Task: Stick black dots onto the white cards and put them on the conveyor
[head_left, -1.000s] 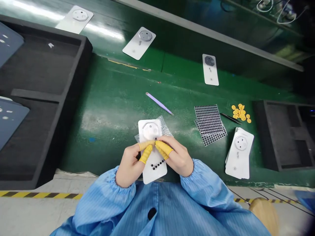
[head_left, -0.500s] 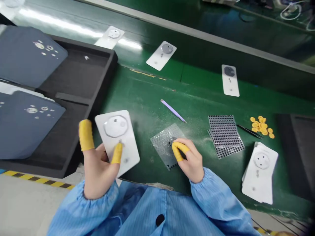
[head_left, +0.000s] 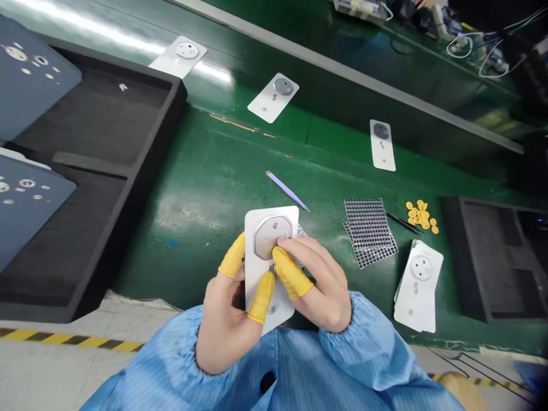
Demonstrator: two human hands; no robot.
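Observation:
My left hand grips a white phone back cover with a silver octagonal camera plate, its thumb lying on the front. Yellow finger cots cover the thumb and a finger. Against the plate's lower edge, the closed fingers of my right hand, also in yellow cots, touch the cover; anything between their tips is hidden. Behind the cover and right hand, a clear sheet shows only in part. Purple tweezers lie just beyond. To the right are sheets of small black dots.
Black tweezers lie beside loose yellow finger cots. A stack of white covers sits at right, near a black tray. Another black tray with blue-grey sheets stands left. Three covers lie along the back, one centrally.
My left hand has brought the cover rightward, in front of the clear sheet. My right hand has left that sheet and now touches the cover's front. The view has shifted somewhat.

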